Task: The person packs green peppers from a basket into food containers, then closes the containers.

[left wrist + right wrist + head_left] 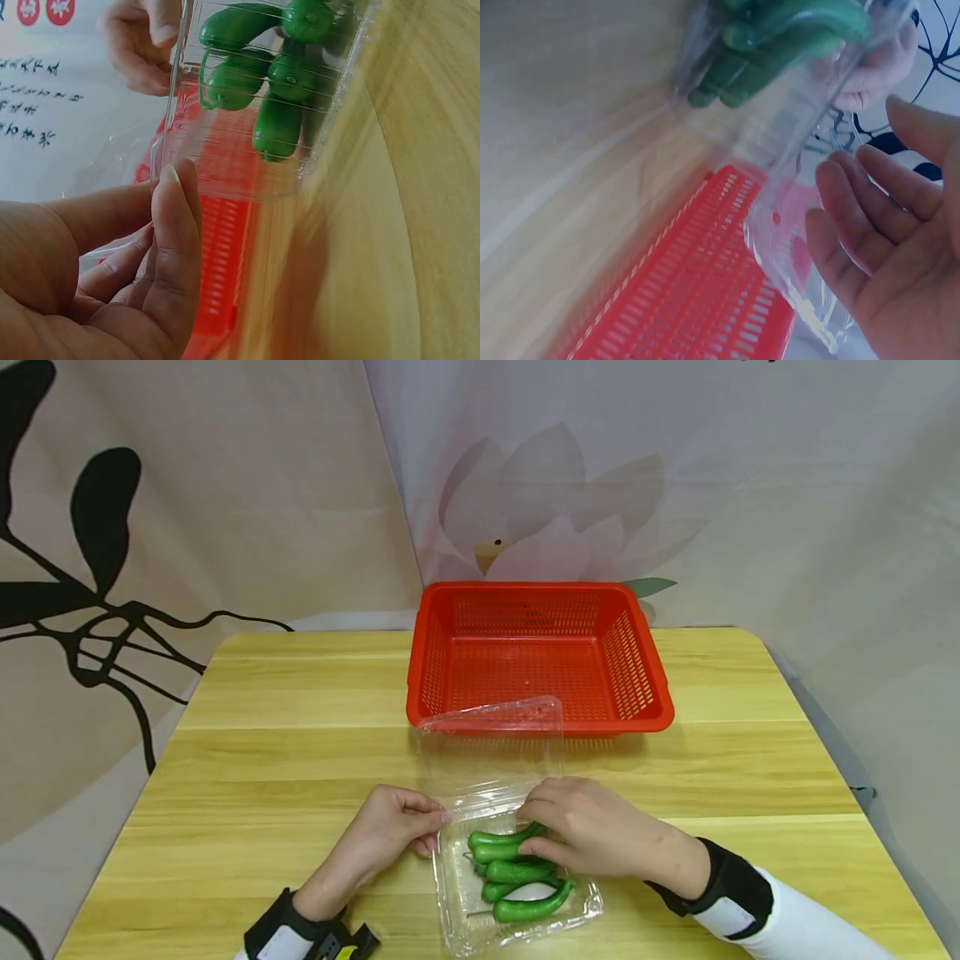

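A clear plastic clamshell box (459, 931) lies on the table with its hinged lid (491, 760) raised towards the back. Several green chili peppers (531, 907) rest in its lower half. At the box's left edge, near the hinge, my left hand (393, 827) pinches the rim between thumb and fingers; the left wrist view shows this pinch close up. Over the right side of the box, my right hand (585, 827) hovers at the upper peppers. In the right wrist view its fingers (847, 210) are spread and slightly bent, with nothing between them.
A red perforated plastic basket (540, 727) stands at the back of the wooden table (300, 760), just behind the box; the raised lid overlaps its front edge in the head view. A printed cloth (285, 493) hangs behind the table.
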### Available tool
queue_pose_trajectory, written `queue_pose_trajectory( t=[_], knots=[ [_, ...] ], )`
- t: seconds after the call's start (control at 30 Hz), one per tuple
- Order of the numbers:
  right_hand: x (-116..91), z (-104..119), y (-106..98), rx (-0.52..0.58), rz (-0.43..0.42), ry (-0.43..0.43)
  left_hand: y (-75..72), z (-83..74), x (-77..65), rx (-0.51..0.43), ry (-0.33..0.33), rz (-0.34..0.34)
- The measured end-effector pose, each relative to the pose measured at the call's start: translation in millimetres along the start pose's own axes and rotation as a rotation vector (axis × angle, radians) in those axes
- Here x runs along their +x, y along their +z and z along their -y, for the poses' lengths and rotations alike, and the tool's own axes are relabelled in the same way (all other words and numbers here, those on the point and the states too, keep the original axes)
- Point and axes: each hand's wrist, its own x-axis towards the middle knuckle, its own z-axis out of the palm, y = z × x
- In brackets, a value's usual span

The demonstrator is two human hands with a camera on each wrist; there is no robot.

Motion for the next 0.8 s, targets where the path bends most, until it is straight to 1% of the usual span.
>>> queue_pose_trajectory(
  t=[0.13, 0.3, 0.47, 0.63, 0.8],
  knots=[
    [-1.9, -5.4, -6.2, 0.011, -0.066, 0.02, -0.4, -1.8, 0.4, -0.002, 0.007, 0.023],
    [-5.8, -12.1, -18.5, -0.013, -0.169, 0.071, -1.4, -5.0, 1.7, -0.003, 0.013, 0.034],
    [-9.2, -19.6, -27.7, -0.028, -0.284, 0.093, -1.7, -8.5, 3.6, 0.023, 0.017, 0.025],
    [-13.4, -27.6, -34.6, -0.003, -0.398, 0.13, -1.6, -11.1, 6.6, 0.053, 0.026, 0.014],
    [-15.1, -36.4, -42.8, 0.014, -0.52, 0.165, -2.2, -12.9, 10.6, 0.065, 0.029, 0.021]
  ],
)
